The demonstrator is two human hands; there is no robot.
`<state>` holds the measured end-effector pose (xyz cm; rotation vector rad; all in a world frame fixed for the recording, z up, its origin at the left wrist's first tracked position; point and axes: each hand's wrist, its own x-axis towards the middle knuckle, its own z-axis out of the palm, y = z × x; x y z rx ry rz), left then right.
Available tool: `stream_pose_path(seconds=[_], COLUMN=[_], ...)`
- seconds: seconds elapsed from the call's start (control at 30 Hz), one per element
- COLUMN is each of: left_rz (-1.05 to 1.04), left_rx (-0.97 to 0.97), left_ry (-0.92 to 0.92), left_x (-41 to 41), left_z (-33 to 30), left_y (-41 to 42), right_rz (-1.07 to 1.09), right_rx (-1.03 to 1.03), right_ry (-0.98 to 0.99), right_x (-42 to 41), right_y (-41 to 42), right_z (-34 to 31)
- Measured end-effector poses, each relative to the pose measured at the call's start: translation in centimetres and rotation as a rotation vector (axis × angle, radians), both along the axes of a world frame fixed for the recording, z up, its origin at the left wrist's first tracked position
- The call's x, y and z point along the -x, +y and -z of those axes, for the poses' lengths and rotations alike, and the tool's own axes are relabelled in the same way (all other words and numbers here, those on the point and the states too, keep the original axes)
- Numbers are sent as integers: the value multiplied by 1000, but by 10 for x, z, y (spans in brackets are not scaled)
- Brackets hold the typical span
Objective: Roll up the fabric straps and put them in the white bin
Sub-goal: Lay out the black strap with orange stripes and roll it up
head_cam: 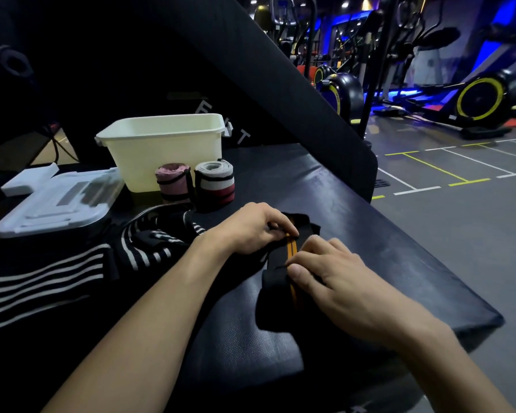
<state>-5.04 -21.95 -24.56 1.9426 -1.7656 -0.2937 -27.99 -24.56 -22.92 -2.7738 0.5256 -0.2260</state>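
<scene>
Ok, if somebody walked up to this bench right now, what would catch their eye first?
Probably the two hands at the centre: the left hand and right hand both pinch a black strap with orange stripes lying on the dark padded bench. Behind them, a pink roll and a grey, white and red roll stand in front of the white bin.

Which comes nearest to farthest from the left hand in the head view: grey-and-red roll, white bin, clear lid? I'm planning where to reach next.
From the left hand:
1. Grey-and-red roll, just beyond it.
2. White bin, behind the rolls.
3. Clear lid, far left.
</scene>
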Motion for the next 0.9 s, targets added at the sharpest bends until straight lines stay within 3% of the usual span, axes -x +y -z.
stream_pose_path(seconds=[0.23, 0.3, 0.43, 0.53, 0.7, 0.9], left_rz=[-24, -30, -45, -20, -16, 3], left_rx=[29, 31, -9, -8, -11, -23], left_ry=[53, 56, 46, 63, 60, 79], left_x=[-1, 0, -1, -3, -6, -10], left_z=[1, -1, -4, -3, 0, 2], left_y=[2, 4, 8, 9, 7, 6], right_rz=[126, 171, 151, 83, 18, 37], right_rx=[80, 112, 412, 451, 370, 302], right_ry=[-63, -155, -440, -529, -508, -292], right_x=[-13, -18, -25, -23, -9, -3], right_y=[7, 9, 23, 28, 21, 18], right_z=[6, 8, 12, 19, 23, 21])
